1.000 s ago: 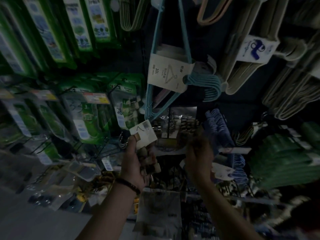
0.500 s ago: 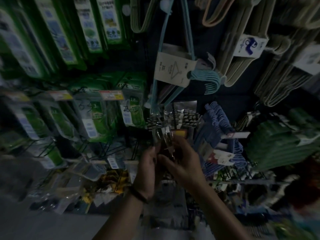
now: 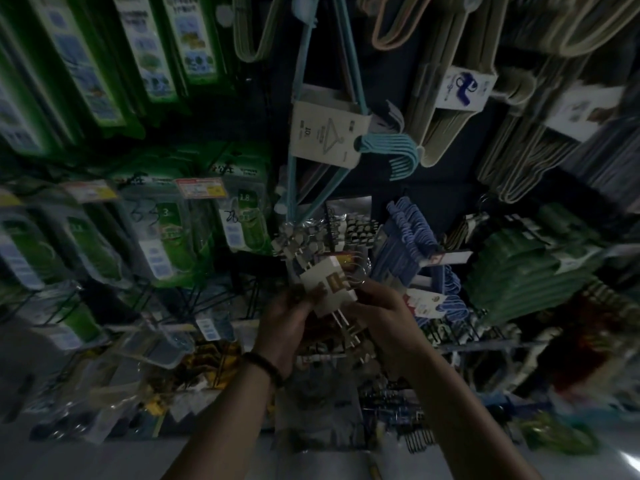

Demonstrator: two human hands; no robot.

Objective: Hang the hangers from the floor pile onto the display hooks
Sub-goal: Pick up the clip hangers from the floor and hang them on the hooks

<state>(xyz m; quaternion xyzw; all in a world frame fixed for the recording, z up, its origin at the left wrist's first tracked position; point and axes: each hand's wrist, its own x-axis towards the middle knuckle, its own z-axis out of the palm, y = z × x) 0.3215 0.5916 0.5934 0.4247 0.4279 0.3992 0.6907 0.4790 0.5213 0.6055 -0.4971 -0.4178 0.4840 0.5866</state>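
The left hand [image 3: 287,327] and right hand [image 3: 384,313] both gripped a white card pack [image 3: 329,289] of clip hangers, near hung blue hangers [image 3: 408,230].

White-carded hanger pack [image 3: 329,289], held tilted, card facing camera.

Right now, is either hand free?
No: the left hand and the right hand both hold the white-carded pack in front of the display.
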